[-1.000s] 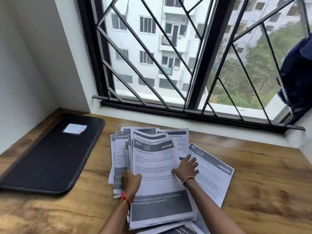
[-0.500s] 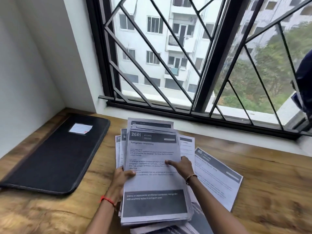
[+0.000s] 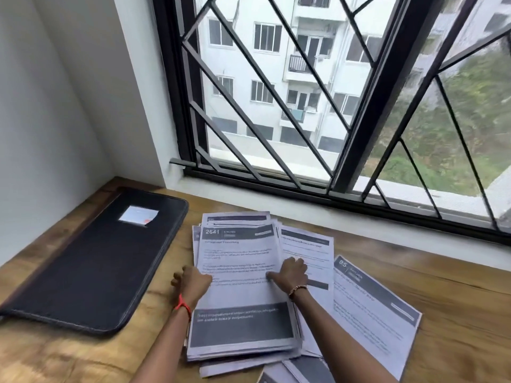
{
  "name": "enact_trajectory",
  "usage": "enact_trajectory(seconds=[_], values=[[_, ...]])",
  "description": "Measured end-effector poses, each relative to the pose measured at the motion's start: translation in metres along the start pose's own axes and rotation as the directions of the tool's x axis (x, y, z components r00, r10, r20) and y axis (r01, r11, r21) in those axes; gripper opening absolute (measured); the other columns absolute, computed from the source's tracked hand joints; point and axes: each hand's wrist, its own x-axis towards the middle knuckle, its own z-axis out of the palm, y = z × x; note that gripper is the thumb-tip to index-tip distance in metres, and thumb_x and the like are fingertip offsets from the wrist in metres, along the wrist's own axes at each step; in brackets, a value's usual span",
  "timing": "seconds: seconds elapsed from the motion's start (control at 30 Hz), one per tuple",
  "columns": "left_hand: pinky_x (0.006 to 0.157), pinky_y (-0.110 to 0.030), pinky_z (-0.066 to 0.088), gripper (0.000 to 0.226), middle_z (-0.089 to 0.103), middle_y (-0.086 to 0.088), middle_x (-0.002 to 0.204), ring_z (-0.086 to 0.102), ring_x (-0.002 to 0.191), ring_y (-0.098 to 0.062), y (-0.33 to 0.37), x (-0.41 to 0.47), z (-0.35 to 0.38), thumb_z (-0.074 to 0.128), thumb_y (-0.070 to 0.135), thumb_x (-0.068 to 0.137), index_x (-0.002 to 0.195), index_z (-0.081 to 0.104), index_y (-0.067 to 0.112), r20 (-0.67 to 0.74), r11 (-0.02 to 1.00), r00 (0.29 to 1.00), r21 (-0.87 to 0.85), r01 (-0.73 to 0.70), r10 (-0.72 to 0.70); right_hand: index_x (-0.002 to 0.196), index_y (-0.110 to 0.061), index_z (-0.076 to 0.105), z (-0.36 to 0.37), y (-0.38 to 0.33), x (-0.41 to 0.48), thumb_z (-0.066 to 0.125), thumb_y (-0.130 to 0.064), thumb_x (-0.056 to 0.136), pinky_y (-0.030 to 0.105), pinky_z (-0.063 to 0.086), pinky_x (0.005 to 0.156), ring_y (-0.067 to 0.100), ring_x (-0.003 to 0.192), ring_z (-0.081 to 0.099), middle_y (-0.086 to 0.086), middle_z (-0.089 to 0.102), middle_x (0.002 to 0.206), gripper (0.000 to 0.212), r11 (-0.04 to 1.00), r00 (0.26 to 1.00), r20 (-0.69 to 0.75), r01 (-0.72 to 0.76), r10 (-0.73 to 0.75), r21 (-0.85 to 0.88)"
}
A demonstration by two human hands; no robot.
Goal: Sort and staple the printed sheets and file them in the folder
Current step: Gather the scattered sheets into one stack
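Barred window [image 3: 356, 106] is faced beyond the grip, with a wooden desk [image 3: 431, 272] beneath. Black folder [image 3: 91, 258] is laid shut, well left of the grip, not yet needed. Stack [image 3: 240, 288] is clamped at its side edges, likely for squaring before sorting. Loose sheets [image 3: 370, 305] are fanned just right. Left hand [image 3: 193, 281] and right hand [image 3: 290, 272] are curled onto the stack.

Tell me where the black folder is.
In the head view, the black folder lies closed at the left of the wooden table, just left of the stack of printed sheets.
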Motion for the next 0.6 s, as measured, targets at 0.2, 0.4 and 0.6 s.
enact_trajectory(seconds=[0.2, 0.4, 0.6], values=[[0.058, -0.029, 0.038, 0.043, 0.061, -0.012, 0.073, 0.055, 0.069, -0.022, -0.003, 0.016, 0.000, 0.069, 0.029, 0.058, 0.078, 0.064, -0.008, -0.030, 0.968, 0.999, -0.247, -0.032, 0.026, 0.111, 0.004, 0.053, 0.008, -0.005, 0.012, 0.071, -0.039, 0.078, 0.035, 0.041, 0.081, 0.032, 0.111, 0.051, 0.020, 0.056, 0.116, 0.057, 0.969, 0.998, 0.021, 0.045, -0.052, 0.244], [0.072, -0.030, 0.047, 0.025, 0.069, -0.015, 0.096, 0.063, 0.087, -0.027, -0.007, 0.020, 0.009, 0.072, 0.013, 0.076, 0.097, 0.070, 0.000, -0.056, 0.947, 0.996, -0.311, -0.077, 0.062, 0.076, -0.002, 0.068, 0.010, 0.005, 0.013, 0.078, -0.005, 0.064, 0.038, 0.054, 0.069, 0.024, 0.074, 0.061, 0.009, 0.065, 0.079, 0.016, 0.764, 0.993, 0.106, -0.032, -0.048, 0.645], [0.085, -0.036, 0.029, 0.037, 0.038, -0.020, 0.121, 0.029, 0.098, -0.028, 0.007, 0.011, 0.013, 0.072, 0.031, 0.080, 0.100, 0.065, 0.002, -0.190, 0.997, 0.981, -0.060, -0.056, 0.043, 0.066, -0.011, 0.060, 0.000, 0.003, 0.005, 0.063, 0.010, 0.076, 0.022, 0.049, 0.052, 0.009, 0.052, 0.056, 0.000, 0.060, 0.061, 0.023, 0.602, 0.982, 0.109, 0.005, -0.153, 0.798]])
